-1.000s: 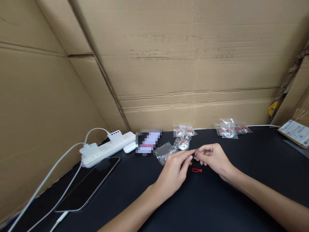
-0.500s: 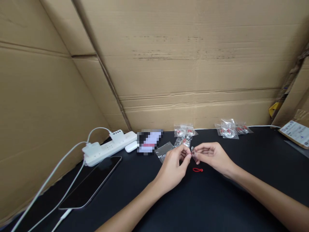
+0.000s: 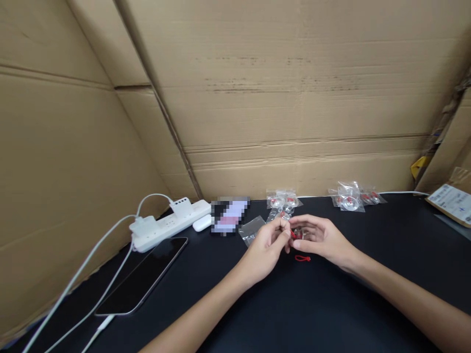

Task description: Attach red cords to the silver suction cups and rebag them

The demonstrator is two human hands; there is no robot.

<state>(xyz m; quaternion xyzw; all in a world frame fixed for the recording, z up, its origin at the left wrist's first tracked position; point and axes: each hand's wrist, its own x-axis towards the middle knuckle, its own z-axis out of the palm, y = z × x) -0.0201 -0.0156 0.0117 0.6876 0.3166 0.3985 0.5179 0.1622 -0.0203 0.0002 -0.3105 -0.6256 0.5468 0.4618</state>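
My left hand [image 3: 267, 245] is closed, its thumb and index finger pinching a bit of red cord [image 3: 293, 234]. Facing it, my right hand [image 3: 324, 238] curls around a small clear round piece [image 3: 301, 235], mostly hidden by the fingers. Where cord and clear piece meet cannot be made out. Just below the fingertips a separate red cord loop [image 3: 302, 258] lies on the black tabletop. Behind my left hand are a flat clear plastic bag [image 3: 252, 229] and a bagged disc with red on it [image 3: 283, 215].
More bagged clear discs [image 3: 283, 200] lie at the back, with another group [image 3: 348, 198] to the right. On the left are a white power strip [image 3: 172, 223], a tablet [image 3: 145, 274] and cables. A labelled package [image 3: 451, 203] sits far right, by cardboard walls [image 3: 257, 113].
My right hand has rolled inward, its fingers curling over the clear piece. Red cord now shows between the two hands. The loop on the table has stayed put.
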